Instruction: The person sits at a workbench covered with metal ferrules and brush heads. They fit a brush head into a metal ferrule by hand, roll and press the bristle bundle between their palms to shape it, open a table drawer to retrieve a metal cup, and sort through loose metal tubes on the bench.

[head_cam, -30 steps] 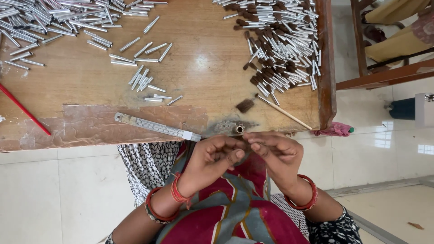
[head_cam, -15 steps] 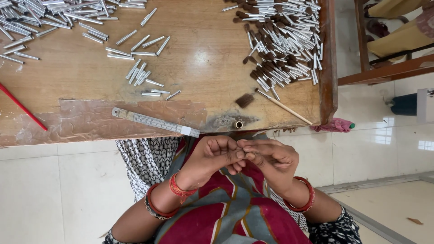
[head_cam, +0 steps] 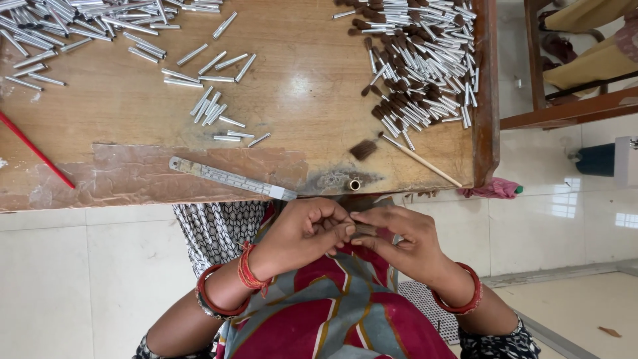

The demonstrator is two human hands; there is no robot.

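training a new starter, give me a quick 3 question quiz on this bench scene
1. True or false: the ruler lies near the table's front edge.
2. What do the left hand and right hand pinch between them? A) a small dark tuft B) the red stick C) the ruler
3. Which pile holds tubes with dark bristle tips: the left pile or the right pile?

Key: 1 true; 2 A, a tuft; 3 right pile.
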